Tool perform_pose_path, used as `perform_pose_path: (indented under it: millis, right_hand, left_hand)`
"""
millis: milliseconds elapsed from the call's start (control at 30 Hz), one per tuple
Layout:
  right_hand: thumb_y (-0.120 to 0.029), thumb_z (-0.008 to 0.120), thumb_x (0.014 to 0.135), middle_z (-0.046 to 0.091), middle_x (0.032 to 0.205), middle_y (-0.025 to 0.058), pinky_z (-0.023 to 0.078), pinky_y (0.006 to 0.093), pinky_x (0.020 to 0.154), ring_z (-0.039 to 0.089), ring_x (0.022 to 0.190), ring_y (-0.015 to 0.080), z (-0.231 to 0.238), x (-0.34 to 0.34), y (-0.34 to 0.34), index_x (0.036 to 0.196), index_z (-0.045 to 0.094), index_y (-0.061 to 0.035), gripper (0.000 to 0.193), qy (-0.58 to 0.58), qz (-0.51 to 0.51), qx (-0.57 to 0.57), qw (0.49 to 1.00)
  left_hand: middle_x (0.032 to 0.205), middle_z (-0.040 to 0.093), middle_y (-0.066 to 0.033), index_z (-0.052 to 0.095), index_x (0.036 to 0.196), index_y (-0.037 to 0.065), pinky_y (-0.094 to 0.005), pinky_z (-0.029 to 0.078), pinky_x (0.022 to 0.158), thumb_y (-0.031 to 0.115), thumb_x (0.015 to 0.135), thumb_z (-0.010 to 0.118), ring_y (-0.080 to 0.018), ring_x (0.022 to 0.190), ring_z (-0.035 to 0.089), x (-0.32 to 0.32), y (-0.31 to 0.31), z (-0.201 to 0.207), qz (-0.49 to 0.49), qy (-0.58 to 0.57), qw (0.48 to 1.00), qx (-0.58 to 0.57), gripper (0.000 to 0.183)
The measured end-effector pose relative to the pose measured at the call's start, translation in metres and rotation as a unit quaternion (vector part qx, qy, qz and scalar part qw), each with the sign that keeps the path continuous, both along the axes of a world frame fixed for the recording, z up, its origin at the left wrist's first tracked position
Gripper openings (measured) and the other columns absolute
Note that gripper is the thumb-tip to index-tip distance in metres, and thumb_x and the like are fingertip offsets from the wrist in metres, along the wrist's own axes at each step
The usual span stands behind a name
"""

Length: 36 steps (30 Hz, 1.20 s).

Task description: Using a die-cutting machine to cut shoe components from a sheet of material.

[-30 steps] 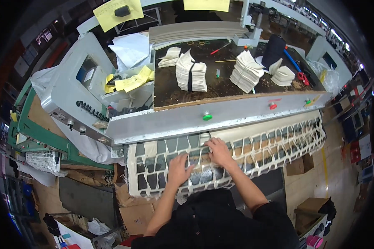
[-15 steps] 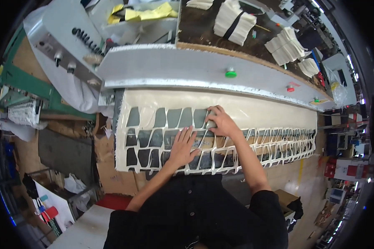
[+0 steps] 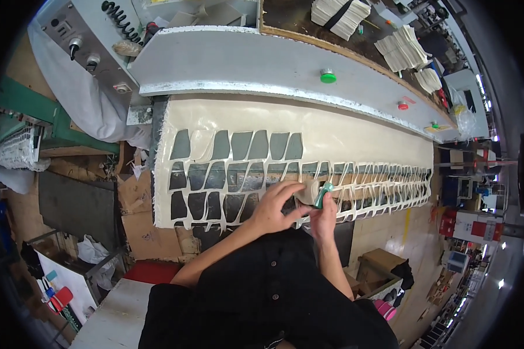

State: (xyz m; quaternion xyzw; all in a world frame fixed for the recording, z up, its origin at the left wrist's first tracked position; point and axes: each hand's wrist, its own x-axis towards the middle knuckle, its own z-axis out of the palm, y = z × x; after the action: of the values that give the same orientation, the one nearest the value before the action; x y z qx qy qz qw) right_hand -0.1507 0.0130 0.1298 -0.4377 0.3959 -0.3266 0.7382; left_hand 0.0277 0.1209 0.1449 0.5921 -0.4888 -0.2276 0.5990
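Note:
A long cream sheet (image 3: 355, 134) lies in front of me, with rows of cut-out openings separated by thin strips. Low over its front part, my two hands come together around a small cream cut piece (image 3: 310, 191). My left hand (image 3: 272, 208) is curled, its fingers and thumb at the left side of that piece. In my right hand (image 3: 325, 218) is a small green tool (image 3: 322, 196), upright against the piece; its exact kind cannot be made out. One cut piece (image 3: 202, 145) still sits in the back row of openings.
Behind the sheet runs a grey machine beam (image 3: 233, 64) with a green button (image 3: 328, 76) and a red button (image 3: 403, 106). Stacks of cream pieces (image 3: 340, 17) rest on the dark shelf above. A control box (image 3: 78, 49) stands at the far left.
My right hand has left the back row and come nearer my body, now with the green tool in it. A cut piece is up between my hands. The whole view has shifted slightly.

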Motion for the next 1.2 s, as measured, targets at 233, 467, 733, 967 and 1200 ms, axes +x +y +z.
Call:
perform_pose_path:
  millis: [233,467,733,967,1200]
  right_hand:
    - [-0.054,0.039,0.117,0.066,0.144,0.0213,0.055,0.0600,0.113,0.066,0.130,0.0341,0.019,0.019,0.015,0.141,0.056,0.0043,0.065,-0.015,0.100,0.053,0.993]
    - [-0.049,0.033,0.120,0.059,0.154,0.0139,0.054,0.0508,0.117,0.062,0.137,0.0274,0.029,0.026,-0.029,0.151,0.057,0.0020,0.065,0.031,0.228,0.079,0.970]
    - [-0.056,0.031,0.119,0.063,0.142,0.0090,0.061,0.0388,0.098,0.064,0.123,0.0200,0.032,0.014,-0.105,0.158,0.053,-0.0089,0.065,0.129,0.266,0.012,0.955]
    - [-0.046,0.069,0.105,0.060,0.118,0.0244,0.054,0.0492,0.097,0.064,0.107,0.0432,-0.033,0.036,-0.209,0.133,0.069,0.0014,0.055,0.329,0.254,-0.350,0.839]
    - [-0.038,0.088,0.087,0.060,0.129,0.0212,0.045,0.0492,0.111,0.057,0.123,0.0443,-0.039,0.040,-0.217,0.133,0.067,-0.0045,0.060,0.302,0.315,-0.526,0.730]
  left_hand:
    - [0.106,0.075,-0.0240,0.070,0.123,-0.002,-0.0445,0.059,0.083,0.021,0.105,0.068,-0.0413,0.097,0.076,-0.013,-0.005,-0.017,0.172,0.148,0.970,0.087,0.029]
    - [0.081,0.073,-0.0140,0.071,0.119,-0.001,-0.0363,0.052,0.068,0.029,0.111,0.064,-0.0157,0.076,0.071,0.013,-0.027,-0.018,0.143,0.191,0.960,0.144,0.032]
    - [0.128,0.071,-0.0250,0.057,0.142,-0.003,-0.0457,0.054,0.100,0.023,0.103,0.073,-0.0360,0.117,0.071,0.016,-0.068,-0.057,0.314,0.144,0.923,0.170,0.050]
    - [0.140,0.058,-0.0279,0.047,0.152,-0.007,-0.0510,0.042,0.116,0.018,0.093,0.080,-0.0451,0.132,0.054,0.051,-0.059,-0.062,0.479,-0.167,0.820,0.266,0.072]
    - [0.134,0.064,-0.0260,0.058,0.144,-0.001,-0.0518,0.046,0.111,0.015,0.091,0.080,-0.0463,0.124,0.060,-0.023,-0.124,-0.049,0.305,-0.189,0.911,0.205,0.059]
